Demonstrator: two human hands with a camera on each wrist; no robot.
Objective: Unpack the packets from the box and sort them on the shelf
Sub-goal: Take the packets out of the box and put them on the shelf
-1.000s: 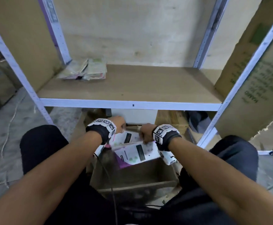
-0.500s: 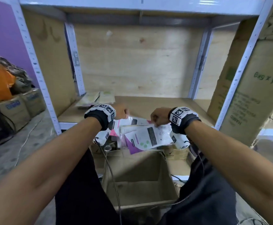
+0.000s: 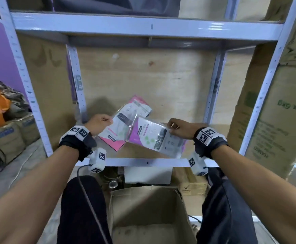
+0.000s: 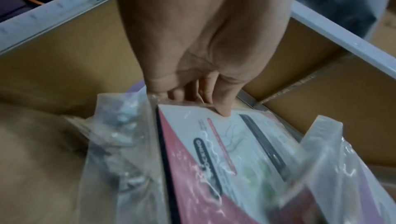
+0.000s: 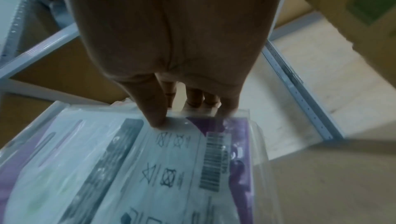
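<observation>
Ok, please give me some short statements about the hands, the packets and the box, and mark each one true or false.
1. The left hand holds a pink packet. True.
2. The right hand is open and holds nothing. False: it pinches the edge of a purple packet.
3. Both packets are up at the height of the shelf. True.
4. The cardboard box stands on the shelf. False: it sits lower, between the person's legs.
5. The two packets overlap in the head view. True.
</observation>
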